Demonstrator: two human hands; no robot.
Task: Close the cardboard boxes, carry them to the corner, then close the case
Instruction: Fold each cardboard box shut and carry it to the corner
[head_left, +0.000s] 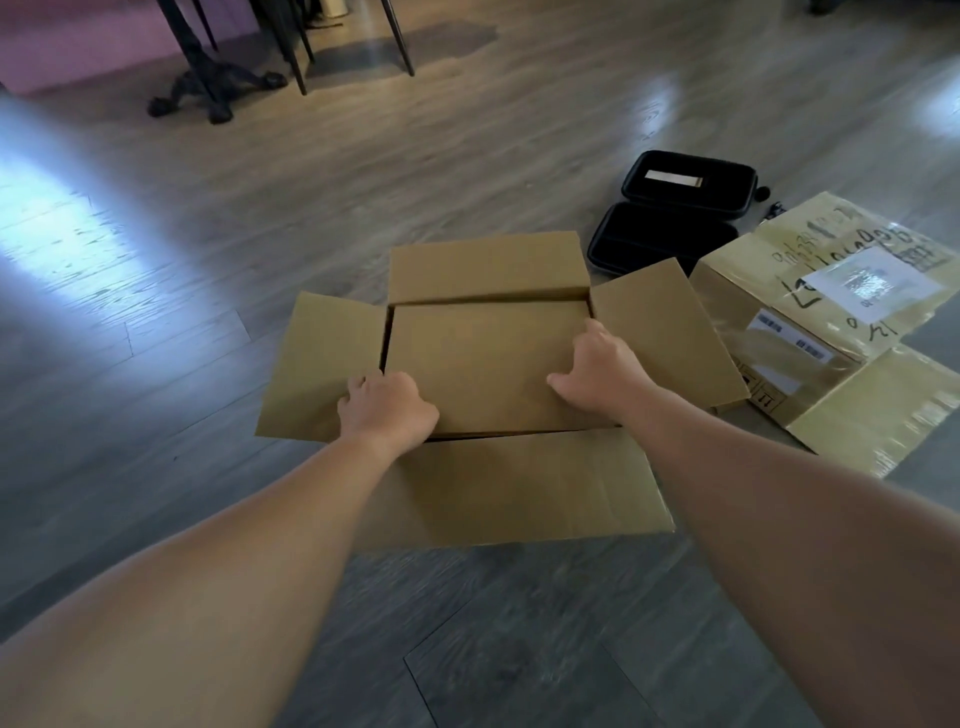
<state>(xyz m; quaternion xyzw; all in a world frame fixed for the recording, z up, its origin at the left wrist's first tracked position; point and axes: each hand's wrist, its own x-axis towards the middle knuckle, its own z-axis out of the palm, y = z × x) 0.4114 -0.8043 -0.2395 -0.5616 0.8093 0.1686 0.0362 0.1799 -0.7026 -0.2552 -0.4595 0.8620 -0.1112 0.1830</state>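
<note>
An open box sat on the grey wood floor directly before the person, its four flaps spread: the left flap and right flap lay outward, the far flap stood up and leaned back, and the near flap hung toward the viewer; inside it lay a flat brown inner box, filling most of the opening. The left hand gripped the inner box at its near left corner, fingers curled over the edge; the right hand rested on its right side, fingers bent down over the right edge and thumb splayed on top, so both hands were clamped on that inner box. To the right, touching the right flap's corner, lay a second box, taped, with a white label and scrawled black writing, its flaps also loose; behind it and just beyond the right flap lay a black case, opened flat, a pale strip in its far half. Dark table legs stood well apart at the far left.
</note>
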